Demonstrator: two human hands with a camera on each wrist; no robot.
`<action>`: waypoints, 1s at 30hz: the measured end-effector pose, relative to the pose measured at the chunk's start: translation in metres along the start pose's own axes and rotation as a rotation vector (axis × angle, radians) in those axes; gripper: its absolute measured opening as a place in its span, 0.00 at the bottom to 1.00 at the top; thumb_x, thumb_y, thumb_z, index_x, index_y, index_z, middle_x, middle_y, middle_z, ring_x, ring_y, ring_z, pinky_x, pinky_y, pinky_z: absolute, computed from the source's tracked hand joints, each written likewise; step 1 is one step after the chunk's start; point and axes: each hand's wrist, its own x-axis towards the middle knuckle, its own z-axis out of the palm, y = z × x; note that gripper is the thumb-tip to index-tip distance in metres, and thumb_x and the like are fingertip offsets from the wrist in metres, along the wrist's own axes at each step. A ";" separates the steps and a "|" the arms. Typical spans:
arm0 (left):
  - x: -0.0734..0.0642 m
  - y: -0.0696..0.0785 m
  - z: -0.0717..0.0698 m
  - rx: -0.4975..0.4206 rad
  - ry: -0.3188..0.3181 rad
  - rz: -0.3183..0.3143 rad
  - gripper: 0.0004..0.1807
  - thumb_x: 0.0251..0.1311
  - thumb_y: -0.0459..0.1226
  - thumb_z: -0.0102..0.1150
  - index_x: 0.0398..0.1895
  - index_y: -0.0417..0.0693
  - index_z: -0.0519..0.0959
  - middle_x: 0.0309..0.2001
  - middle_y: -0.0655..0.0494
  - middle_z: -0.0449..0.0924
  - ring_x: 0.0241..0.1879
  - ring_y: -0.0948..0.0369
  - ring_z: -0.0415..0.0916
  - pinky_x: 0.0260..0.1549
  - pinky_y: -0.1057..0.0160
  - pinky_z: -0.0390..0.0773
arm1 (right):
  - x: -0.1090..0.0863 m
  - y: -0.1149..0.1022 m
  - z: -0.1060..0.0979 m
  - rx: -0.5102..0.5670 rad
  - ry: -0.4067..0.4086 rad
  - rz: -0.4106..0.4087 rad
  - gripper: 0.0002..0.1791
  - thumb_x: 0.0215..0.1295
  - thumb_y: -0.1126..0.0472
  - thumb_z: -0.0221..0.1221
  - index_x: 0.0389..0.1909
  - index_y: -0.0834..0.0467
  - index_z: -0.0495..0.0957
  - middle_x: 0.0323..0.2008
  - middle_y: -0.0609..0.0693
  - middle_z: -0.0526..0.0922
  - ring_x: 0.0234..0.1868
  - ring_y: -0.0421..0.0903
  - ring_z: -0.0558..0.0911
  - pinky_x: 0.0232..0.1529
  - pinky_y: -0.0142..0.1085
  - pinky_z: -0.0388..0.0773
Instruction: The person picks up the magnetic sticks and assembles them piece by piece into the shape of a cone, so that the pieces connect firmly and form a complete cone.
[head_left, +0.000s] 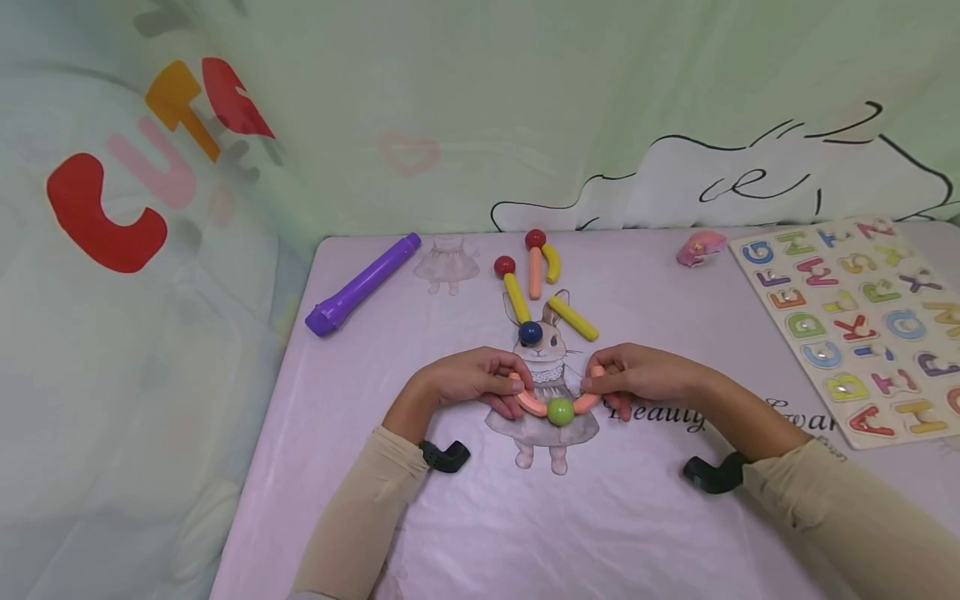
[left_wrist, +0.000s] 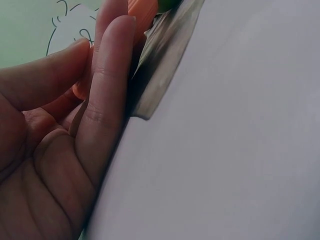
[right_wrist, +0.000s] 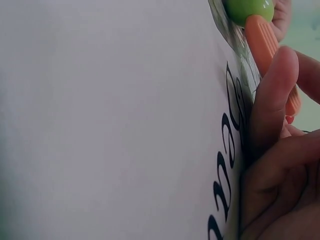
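Observation:
Low over the rabbit print, my left hand (head_left: 478, 379) pinches a curved orange rod (head_left: 532, 406) between thumb and fingers. A second curved orange rod (head_left: 588, 403) is pinched by my right hand (head_left: 647, 375). Between the rods' inner ends sits a green ball (head_left: 560, 412), touching both, so the three form a shallow U. The right wrist view shows the ribbed orange rod (right_wrist: 261, 42) meeting the green ball (right_wrist: 250, 9). In the left wrist view, fingers hide most of the left rod (left_wrist: 142, 15).
Beyond my hands lie a blue ball (head_left: 530, 332), a yellow rod (head_left: 517, 298), red balls (head_left: 536, 239), a straight orange rod (head_left: 535, 275) and more yellow rods (head_left: 573, 318). A purple microphone-shaped toy (head_left: 363, 285) lies left; a pink toy (head_left: 701, 248) and alphabet board (head_left: 847, 325) lie right.

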 end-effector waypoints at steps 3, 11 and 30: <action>0.000 0.000 0.000 0.002 -0.004 0.001 0.09 0.75 0.29 0.50 0.53 0.33 0.75 0.41 0.51 0.85 0.36 0.61 0.87 0.44 0.60 0.86 | -0.001 0.000 -0.001 0.021 -0.005 -0.003 0.17 0.73 0.54 0.61 0.46 0.65 0.73 0.28 0.52 0.80 0.24 0.42 0.78 0.30 0.31 0.79; -0.001 -0.001 0.000 -0.004 -0.005 0.015 0.11 0.74 0.29 0.53 0.54 0.32 0.76 0.45 0.48 0.85 0.38 0.60 0.87 0.46 0.59 0.86 | 0.000 0.002 -0.004 0.051 -0.012 -0.004 0.17 0.74 0.55 0.60 0.49 0.65 0.74 0.32 0.53 0.82 0.26 0.42 0.78 0.30 0.30 0.79; -0.002 0.002 0.002 0.072 0.028 0.006 0.15 0.72 0.30 0.56 0.57 0.33 0.81 0.47 0.47 0.87 0.35 0.62 0.87 0.42 0.61 0.87 | -0.002 0.001 -0.006 0.048 -0.022 -0.001 0.18 0.73 0.54 0.61 0.52 0.65 0.75 0.32 0.52 0.82 0.24 0.42 0.76 0.28 0.28 0.75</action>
